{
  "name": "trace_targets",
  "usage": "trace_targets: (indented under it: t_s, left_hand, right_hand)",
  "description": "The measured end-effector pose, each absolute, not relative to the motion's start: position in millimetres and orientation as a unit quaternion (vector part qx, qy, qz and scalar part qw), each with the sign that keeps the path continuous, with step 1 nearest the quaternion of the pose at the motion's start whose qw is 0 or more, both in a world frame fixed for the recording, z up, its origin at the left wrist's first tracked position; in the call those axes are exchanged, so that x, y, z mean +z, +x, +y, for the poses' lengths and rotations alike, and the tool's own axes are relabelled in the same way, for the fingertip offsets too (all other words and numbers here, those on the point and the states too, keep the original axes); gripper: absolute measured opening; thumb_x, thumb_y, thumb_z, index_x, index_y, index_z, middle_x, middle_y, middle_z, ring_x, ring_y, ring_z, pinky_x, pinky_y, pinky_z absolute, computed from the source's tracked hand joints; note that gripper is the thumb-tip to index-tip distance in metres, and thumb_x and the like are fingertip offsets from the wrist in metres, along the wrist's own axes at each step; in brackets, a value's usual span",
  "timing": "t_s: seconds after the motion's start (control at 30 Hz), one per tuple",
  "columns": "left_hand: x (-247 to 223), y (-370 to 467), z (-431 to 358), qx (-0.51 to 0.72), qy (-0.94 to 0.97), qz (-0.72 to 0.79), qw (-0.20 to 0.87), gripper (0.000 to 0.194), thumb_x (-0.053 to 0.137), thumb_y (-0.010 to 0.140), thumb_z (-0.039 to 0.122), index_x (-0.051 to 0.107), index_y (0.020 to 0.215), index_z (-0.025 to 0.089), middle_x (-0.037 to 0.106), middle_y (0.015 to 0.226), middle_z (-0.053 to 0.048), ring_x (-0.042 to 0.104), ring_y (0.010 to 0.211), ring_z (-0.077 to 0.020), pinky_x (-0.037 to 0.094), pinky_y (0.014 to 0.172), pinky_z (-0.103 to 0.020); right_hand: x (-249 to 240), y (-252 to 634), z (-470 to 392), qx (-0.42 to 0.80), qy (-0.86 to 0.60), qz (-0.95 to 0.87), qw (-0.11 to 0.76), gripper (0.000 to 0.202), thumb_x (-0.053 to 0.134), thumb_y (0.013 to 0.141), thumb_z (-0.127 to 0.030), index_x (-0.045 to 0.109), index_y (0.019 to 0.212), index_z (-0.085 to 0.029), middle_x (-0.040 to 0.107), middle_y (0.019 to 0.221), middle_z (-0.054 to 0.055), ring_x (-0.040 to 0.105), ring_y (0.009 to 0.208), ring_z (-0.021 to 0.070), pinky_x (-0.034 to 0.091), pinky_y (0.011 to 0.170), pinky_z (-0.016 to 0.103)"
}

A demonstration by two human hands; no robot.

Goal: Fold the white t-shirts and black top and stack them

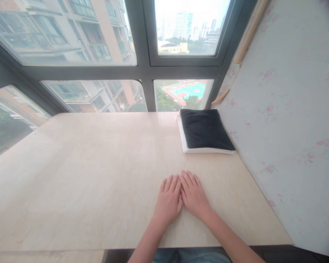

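Left hand point(167, 199) touches right hand point(194, 194), black folded cloth point(205, 129) beyond

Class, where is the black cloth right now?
In the head view, the black cloth lies folded on white cloth, at the table's far right, between window and flowered wall.

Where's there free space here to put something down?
The tabletop is bare from your left hand to its left edge, and back to the window frame. It's crowded at back right, where folded cloths sit by the wall, and under your right hand.
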State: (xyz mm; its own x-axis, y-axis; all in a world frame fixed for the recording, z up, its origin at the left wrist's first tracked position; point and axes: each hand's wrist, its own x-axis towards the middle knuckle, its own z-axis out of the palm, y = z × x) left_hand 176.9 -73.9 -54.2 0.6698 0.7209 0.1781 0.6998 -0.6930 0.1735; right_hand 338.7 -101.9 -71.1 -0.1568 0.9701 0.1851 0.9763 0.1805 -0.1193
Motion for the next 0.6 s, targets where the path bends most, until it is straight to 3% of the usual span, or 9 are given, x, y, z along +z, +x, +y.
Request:
trace_targets:
  t_s: [0.6]
  left_hand:
    - [-47.4,176.4,-75.8,0.146,0.898,0.407,0.075,0.052,0.045,0.091,0.020,0.047,0.143,0.019,0.045,0.153,-0.008,0.038,0.142,-0.0264,0.031,0.119,-0.049]
  right_hand:
    - [-71.0,339.7,-102.2,-0.001,-0.637,-0.753,0.161,0.048,0.039,0.096,-0.026,0.052,0.143,-0.021,0.040,0.155,0.004,0.032,0.144,0.0239,0.025,0.119,0.045]
